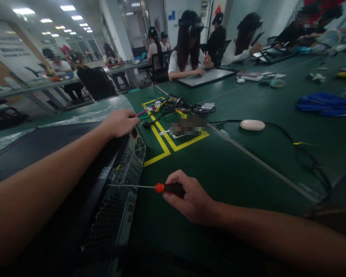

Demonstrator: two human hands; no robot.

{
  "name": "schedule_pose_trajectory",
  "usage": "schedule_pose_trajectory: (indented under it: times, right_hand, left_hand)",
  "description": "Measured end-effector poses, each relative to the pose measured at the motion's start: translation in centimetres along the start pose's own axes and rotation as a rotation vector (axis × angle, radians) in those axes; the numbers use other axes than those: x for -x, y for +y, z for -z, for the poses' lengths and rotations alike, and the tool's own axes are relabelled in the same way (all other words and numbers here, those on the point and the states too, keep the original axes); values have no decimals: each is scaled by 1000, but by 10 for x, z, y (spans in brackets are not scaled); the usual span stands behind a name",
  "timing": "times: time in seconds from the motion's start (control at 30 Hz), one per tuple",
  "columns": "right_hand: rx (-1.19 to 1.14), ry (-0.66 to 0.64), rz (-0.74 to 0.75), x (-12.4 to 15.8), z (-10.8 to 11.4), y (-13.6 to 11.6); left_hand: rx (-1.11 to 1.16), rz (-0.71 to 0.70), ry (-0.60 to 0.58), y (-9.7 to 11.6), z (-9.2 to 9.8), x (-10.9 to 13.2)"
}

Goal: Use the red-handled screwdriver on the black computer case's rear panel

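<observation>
Right hand [193, 201] gripped the screwdriver [159, 187], tip at the back of the PC case [129, 165]; left hand [121, 123] rested up top, grip unclear. Looked like screw work tbh, wanting a steady twist.

A computer case [112, 209] lies at the left of the worktop [236, 181], plastic sheeting [115, 105] beyond it. The left grip [122, 123] rests on the case's far end; the right grip [190, 200], to the case's right, holds a screwdriver [159, 187] pointing left, its tip at the rear panel [125, 171]. Farther back, a cable bundle [175, 103] lies partly over marking tape [190, 144]. Across the worktop, a flat panel [207, 78] lies before a person [175, 65].
</observation>
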State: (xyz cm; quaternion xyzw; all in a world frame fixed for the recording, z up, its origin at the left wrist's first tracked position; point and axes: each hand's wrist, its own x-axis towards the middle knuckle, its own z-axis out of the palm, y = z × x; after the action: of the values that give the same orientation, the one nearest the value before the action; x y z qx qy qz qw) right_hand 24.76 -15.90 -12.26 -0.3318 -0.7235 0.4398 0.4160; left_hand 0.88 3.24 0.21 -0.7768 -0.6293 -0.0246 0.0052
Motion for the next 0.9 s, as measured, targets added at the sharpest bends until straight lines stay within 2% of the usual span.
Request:
schedule_pose_trajectory:
  times: [0.17, 0.4, 0.7, 0.9]
  right_hand:
    - [-25, -9, 13, 0, 2, 0]
    - [79, 32, 99, -1, 7, 2]
    - [67, -15, 23, 0, 1, 1]
    - [26, 14, -6, 0, 0, 2]
  left_hand:
    - [25, -47, -29, -2, 1, 1]
    - [81, -50, -3, 0, 1, 6]
    - [88, -28, 0, 2, 3, 8]
    - [67, -30, 9, 4, 5, 10]
